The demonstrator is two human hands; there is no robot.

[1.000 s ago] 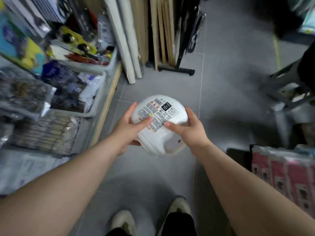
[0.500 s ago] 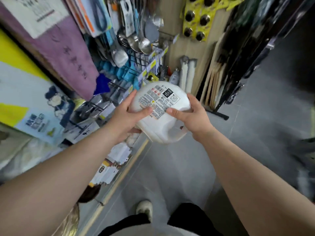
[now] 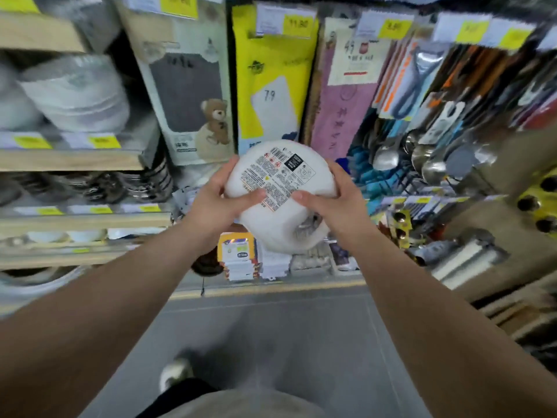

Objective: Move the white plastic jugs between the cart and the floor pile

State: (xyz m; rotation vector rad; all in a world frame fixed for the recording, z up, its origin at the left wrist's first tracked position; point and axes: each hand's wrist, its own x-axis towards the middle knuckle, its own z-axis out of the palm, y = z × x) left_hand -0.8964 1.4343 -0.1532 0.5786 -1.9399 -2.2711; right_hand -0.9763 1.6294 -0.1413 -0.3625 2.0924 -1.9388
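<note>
**White jug held in both hands before shelves**

Left hand (image 3: 217,203) grips the white jug (image 3: 280,194) on its left side, thumb laid across the printed label (image 3: 275,179). Right hand (image 3: 334,206) holds the right side, thumb on the label's lower edge, fingers wrapped behind. The jug is in the air at chest height, label side up, handle opening towards the person. Behind it: shelves (image 3: 75,159) with stacked bowls (image 3: 75,95), hanging packs, ladles (image 3: 388,155). Grey floor (image 3: 271,333) below.
</note>
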